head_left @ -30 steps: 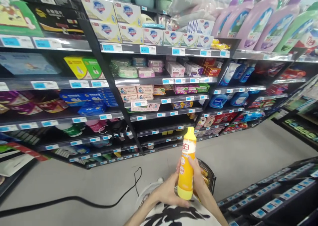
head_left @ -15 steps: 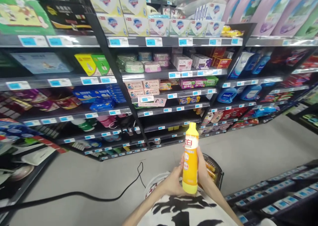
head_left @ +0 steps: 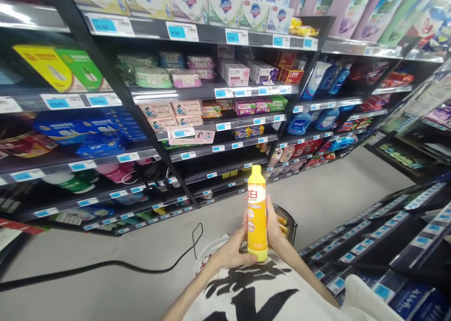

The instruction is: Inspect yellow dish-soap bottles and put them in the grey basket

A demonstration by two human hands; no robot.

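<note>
A yellow and orange bottle of liquid detergent (head_left: 257, 222) stands nearly upright between my hands, its label facing me and its yellow cap on top. My left hand (head_left: 235, 251) is closed around its lower left side, with the thumb along the base. On the other side my right hand (head_left: 274, 224) grips the bottle, its fingers partly hidden behind it. Just beyond my right hand, a dark basket (head_left: 291, 224) with several yellow-orange items inside shows below the bottle.
Shelving ahead carries soap boxes (head_left: 190, 3), LUX soap boxes (head_left: 237, 74), blue bottles (head_left: 299, 122) and large purple jugs (head_left: 333, 11). A black cable (head_left: 116, 263) crosses the grey floor (head_left: 141, 246) at left. Low shelves with price tags (head_left: 355, 236) run along the right.
My view has turned to the right and come nearer to the shelves, which slide left in the picture. Both hands keep hold of the bottle in much the same way.
</note>
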